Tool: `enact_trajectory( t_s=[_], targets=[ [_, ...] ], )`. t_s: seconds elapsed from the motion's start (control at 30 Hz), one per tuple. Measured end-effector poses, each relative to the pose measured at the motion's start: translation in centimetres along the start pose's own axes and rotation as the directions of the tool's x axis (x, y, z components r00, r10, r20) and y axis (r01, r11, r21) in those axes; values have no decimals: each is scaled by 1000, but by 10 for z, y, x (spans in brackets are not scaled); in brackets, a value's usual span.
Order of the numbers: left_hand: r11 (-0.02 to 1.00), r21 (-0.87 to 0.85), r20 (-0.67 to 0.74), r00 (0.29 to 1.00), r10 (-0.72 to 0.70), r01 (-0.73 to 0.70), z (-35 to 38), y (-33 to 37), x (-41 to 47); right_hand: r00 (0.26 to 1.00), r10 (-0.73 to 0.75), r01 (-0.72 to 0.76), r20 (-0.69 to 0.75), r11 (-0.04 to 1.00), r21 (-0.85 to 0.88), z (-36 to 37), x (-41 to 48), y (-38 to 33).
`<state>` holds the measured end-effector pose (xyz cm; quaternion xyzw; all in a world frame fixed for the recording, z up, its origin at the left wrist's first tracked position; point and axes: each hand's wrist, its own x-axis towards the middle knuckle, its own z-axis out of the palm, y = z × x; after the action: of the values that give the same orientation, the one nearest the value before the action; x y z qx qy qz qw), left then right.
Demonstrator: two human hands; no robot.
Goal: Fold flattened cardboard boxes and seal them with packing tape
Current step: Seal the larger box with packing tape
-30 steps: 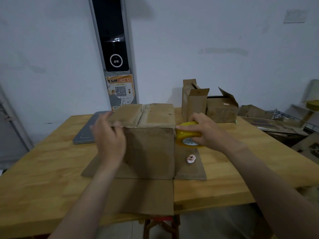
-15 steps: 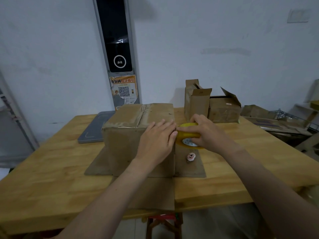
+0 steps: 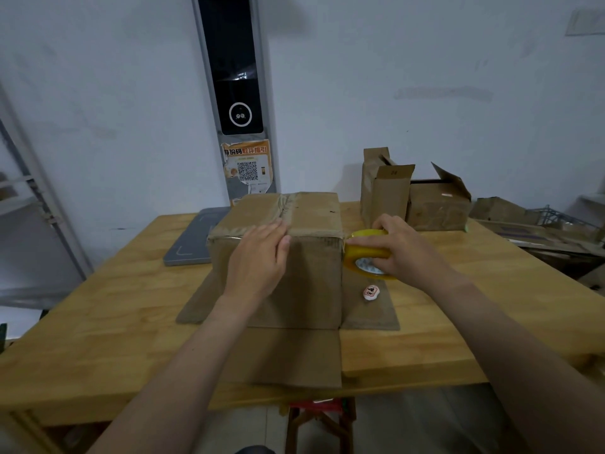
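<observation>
A brown cardboard box (image 3: 311, 276) stands upside down at the middle of the wooden table (image 3: 114, 309), its lower flaps spread flat around it. Its top flaps are closed, with a taped seam along the middle. My left hand (image 3: 258, 257) lies flat, fingers together, on the box's near face just under the top edge. My right hand (image 3: 399, 247) grips a yellow roll of packing tape (image 3: 363, 253) at the box's top right corner. A strip of tape runs along the near top edge.
A small pink and white object (image 3: 371, 292) lies on the right flap. A grey flat scale (image 3: 193, 240) sits behind the box on the left. Two open cardboard boxes (image 3: 415, 198) stand at the back right. Flattened cardboard (image 3: 540, 227) is piled to the far right.
My left hand slid right along the box's near face to the tape roll, then back left to the middle. The right hand has stayed with the roll at the corner.
</observation>
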<state>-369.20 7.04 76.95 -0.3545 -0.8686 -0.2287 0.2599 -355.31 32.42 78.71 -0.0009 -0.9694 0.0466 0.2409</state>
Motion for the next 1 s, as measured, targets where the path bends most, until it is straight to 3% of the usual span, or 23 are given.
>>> enact_trajectory(
  t_s=[0.37,0.57,0.73,0.87,0.93,1.0],
  targets=[
    [974,-65,-64,973,-223,219,-26,-58,-2,1000,15,-15,-10,1000,23,3,0,-1],
    [947,45,-66,947,-315,319,-29,-55,1,1000,14,-14,-17,1000,11,4,1,-1],
    [881,109,12,886,-464,460,-30,-47,15,1000,9,-9,-21,1000,11,7,0,0],
    [788,-9,134,781,-609,616,-32,-56,26,1000,-1,1,-17,1000,-4,6,0,2],
    [767,75,133,756,-641,637,-28,-56,28,1000,-4,4,-11,1000,-4,6,1,2],
    [803,258,103,811,-576,538,-22,-46,28,1000,-5,5,-11,1000,-5,6,1,2]
  ],
)
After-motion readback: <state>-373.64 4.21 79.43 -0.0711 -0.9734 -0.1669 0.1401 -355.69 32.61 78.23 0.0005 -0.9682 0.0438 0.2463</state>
